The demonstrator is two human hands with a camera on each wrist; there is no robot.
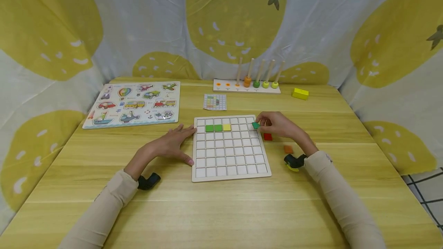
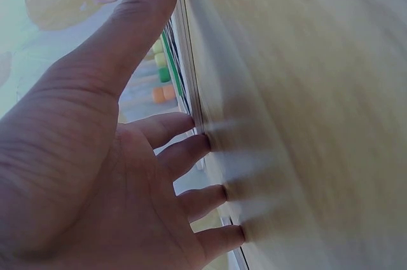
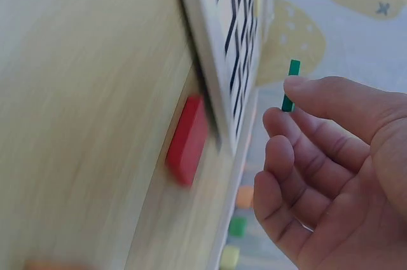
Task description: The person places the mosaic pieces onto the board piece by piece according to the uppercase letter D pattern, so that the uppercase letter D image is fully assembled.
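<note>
A white grid board (image 1: pixel 230 151) with a wooden frame lies mid-table, bearing two green tiles (image 1: pixel 214 128) and a yellow tile (image 1: pixel 226 127) in its upper rows. My left hand (image 1: pixel 173 143), fingers spread, touches the board's left edge with thumb and fingertips. Above the board's upper right corner, my right hand (image 1: pixel 277 124) pinches a dark green tile (image 3: pixel 292 86) between thumb and index finger, its other fingers loosely curled. Under that hand a red tile stack (image 3: pixel 186 140) lies beside the board. Nearer me is an orange tile (image 1: pixel 288 149).
Behind the board lies a small printed pattern card (image 1: pixel 215 102). A peg stand (image 1: pixel 246 86) with colored beads stands at the back, and a yellow block (image 1: pixel 300 93) to its right. At left is a vehicle picture puzzle (image 1: pixel 135 105). A patterned curtain (image 1: pixel 235 18) borders the table.
</note>
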